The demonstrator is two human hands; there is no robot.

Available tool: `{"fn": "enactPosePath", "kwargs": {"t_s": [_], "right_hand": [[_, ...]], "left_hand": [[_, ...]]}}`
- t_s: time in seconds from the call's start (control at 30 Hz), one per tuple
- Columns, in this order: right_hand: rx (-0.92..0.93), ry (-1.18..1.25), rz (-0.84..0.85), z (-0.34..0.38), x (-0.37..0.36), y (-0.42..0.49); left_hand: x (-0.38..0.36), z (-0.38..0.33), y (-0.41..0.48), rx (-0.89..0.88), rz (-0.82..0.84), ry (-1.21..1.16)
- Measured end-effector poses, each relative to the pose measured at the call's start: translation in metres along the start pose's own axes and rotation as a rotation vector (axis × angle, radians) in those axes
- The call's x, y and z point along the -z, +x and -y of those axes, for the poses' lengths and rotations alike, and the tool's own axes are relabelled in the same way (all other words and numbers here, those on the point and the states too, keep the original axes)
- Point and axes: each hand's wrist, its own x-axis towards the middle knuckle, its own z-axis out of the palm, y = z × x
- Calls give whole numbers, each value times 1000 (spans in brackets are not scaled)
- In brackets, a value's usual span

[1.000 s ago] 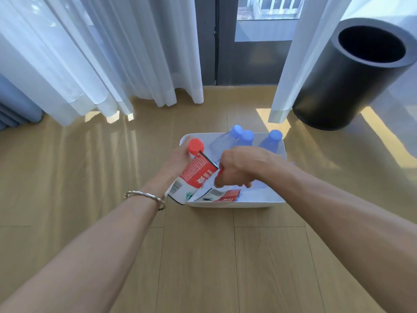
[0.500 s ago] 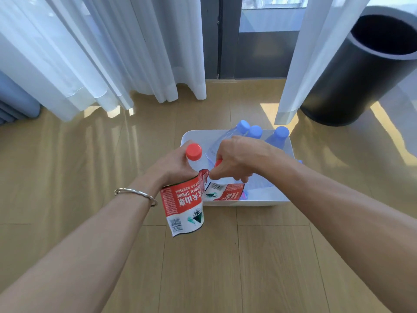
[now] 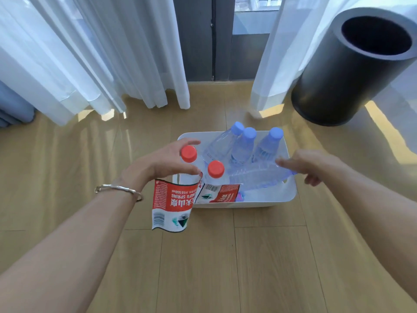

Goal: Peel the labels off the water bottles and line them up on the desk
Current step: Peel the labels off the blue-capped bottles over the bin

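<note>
Firmly round clear red-capped bottle [image 3: 189,154], left grip [image 3: 158,164] — glossy label [image 3: 172,206] loose — right grip [image 3: 309,163] slack, apart

floor [image 3: 203,267]: light wood planks | white sheer curtains [image 3: 90,53] | sunlit window [image 3: 250,16] | black cylindrical bin [image 3: 343,71]

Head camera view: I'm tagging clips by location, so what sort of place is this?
Probably a home or office room by a window: sheer white curtains hang to a wood-plank floor, and a black cylindrical bin stands on it.
</note>
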Motion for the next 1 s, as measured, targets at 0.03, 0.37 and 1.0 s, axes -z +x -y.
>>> {"fn": "enactPosePath", "kwargs": {"t_s": [0.03, 0.37, 1.0], "right_hand": [[10, 60, 27, -3, -8, 4], [341, 99, -279, 44, 2, -22], [340, -231, -81, 75, 17, -43]], "left_hand": [[2, -4, 0, -11, 18, -30], [0, -69, -1, -77, -6, 379], [-27, -70, 14, -17, 92, 812]]}}
